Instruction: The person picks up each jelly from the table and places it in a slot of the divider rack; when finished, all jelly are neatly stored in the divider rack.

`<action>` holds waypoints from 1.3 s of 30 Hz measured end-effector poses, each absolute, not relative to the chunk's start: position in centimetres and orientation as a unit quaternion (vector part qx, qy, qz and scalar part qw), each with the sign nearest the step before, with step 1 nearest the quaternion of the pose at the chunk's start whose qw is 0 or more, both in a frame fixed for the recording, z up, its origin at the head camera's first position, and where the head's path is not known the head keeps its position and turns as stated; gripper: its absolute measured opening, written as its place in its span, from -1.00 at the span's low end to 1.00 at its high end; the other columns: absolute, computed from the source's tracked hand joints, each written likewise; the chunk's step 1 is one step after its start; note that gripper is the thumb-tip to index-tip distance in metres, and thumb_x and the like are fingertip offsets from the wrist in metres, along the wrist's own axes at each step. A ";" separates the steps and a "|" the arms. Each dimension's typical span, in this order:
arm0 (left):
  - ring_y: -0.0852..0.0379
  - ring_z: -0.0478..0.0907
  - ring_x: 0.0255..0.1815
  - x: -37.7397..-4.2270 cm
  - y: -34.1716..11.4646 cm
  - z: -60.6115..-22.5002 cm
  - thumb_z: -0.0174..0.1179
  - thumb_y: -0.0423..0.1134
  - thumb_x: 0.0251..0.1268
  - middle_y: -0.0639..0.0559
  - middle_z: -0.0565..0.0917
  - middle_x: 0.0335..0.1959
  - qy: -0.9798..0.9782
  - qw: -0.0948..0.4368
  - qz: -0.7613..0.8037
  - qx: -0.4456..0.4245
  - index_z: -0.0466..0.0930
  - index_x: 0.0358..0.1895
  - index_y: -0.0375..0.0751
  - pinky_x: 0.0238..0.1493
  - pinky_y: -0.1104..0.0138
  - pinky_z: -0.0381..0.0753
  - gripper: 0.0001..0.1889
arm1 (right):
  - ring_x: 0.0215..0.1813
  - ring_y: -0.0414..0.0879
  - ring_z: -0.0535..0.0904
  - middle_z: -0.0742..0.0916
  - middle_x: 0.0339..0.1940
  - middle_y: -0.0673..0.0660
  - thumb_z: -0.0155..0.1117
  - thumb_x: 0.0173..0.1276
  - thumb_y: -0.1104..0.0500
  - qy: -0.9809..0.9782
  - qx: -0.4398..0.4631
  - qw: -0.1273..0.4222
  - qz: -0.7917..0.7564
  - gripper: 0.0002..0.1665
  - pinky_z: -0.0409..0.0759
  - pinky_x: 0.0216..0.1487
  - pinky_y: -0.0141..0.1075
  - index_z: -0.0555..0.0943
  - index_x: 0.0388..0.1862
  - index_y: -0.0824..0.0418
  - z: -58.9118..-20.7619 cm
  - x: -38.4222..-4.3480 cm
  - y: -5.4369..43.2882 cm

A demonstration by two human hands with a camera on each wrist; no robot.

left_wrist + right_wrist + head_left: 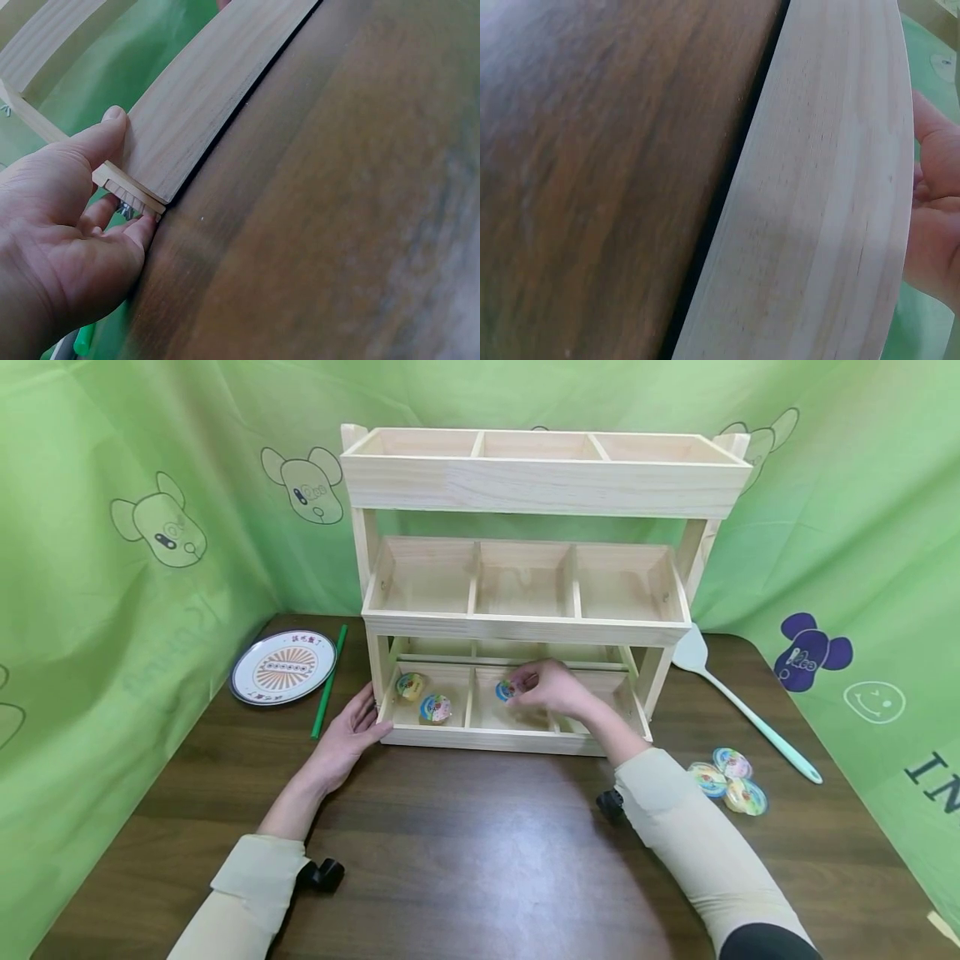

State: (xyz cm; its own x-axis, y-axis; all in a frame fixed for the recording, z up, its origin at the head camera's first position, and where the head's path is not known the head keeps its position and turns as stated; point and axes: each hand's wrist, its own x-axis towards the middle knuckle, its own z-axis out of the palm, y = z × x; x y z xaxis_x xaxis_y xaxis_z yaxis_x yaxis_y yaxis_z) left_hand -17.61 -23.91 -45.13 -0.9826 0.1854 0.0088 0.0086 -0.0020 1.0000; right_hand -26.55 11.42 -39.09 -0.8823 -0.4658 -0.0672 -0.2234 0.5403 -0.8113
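A three-tier wooden shelf [487, 627] stands on the table, each tier split into three compartments. My left hand [348, 737] grips the front left corner of its bottom tier; in the left wrist view the thumb lies over the front board [217, 97] and the fingers curl at the side. Inside the bottom middle compartment my right hand [551, 687] pinches a small jelly cup [505, 691] with a colourful lid. The bottom left compartment holds a yellowish jelly cup [409, 686] and a pink-and-blue jelly cup [435, 709]. The front board hides part of the right hand [936, 202] in the right wrist view.
Three more jelly cups [745, 796] lie together on the table at the right. Behind them is a spatula [757, 718] with a pale green handle. On the left are a round printed plate [283, 667] and a green stick [329, 682]. Green curtains surround the table.
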 end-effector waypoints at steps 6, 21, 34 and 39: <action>-0.07 -0.12 0.63 -17.7 -23.9 -45.2 0.16 -0.39 0.50 -0.10 -0.12 0.66 0.703 0.063 0.705 0.068 -0.20 0.66 -0.16 0.56 0.14 -0.06 -0.14 | -0.16 -0.02 0.66 0.74 -0.23 0.14 0.57 0.10 0.29 0.874 -0.191 0.136 -0.425 -0.45 0.66 -0.10 -0.26 0.69 0.11 0.34 -39.4 -26.7 10.7; -0.07 -0.14 0.63 -17.6 -24.0 -45.1 0.16 -0.36 0.51 -0.09 -0.13 0.66 0.709 0.064 0.700 0.067 -0.22 0.66 -0.16 0.56 0.11 -0.07 -0.14 | -0.11 0.00 0.68 0.76 -0.19 0.16 0.58 0.08 0.28 0.881 -0.204 0.125 -0.409 -0.48 0.67 -0.05 -0.25 0.71 0.08 0.33 -39.8 -26.8 9.2; -0.07 -0.14 0.63 -17.7 -23.9 -45.1 0.17 -0.35 0.51 -0.10 -0.13 0.66 0.709 0.068 0.699 0.064 -0.22 0.66 -0.16 0.56 0.12 -0.05 -0.13 | -0.20 -0.04 0.67 0.77 -0.27 0.06 0.65 0.02 0.15 0.891 -0.169 0.108 -0.407 -0.54 0.68 -0.13 -0.23 0.75 -0.05 0.16 -40.3 -26.5 7.9; -0.08 -0.13 0.63 -17.6 -23.8 -45.1 0.15 -0.39 0.50 -0.12 -0.13 0.66 0.703 0.066 0.705 0.065 -0.22 0.66 -0.17 0.55 0.14 -0.02 -0.14 | -0.22 -0.02 0.66 0.76 -0.27 0.08 0.65 0.04 0.10 0.901 -0.166 0.090 -0.390 -0.51 0.68 -0.14 -0.22 0.75 -0.03 0.19 -40.4 -26.3 7.4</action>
State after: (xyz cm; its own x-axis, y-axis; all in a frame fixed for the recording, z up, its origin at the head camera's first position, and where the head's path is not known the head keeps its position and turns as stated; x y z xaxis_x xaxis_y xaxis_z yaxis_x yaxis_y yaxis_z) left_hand -17.62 -23.84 -45.07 -0.9829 0.1840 -0.0008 -0.0013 -0.0028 1.0000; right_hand -26.32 7.37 -40.35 -0.9291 -0.3685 -0.0328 -0.2284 0.6410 -0.7328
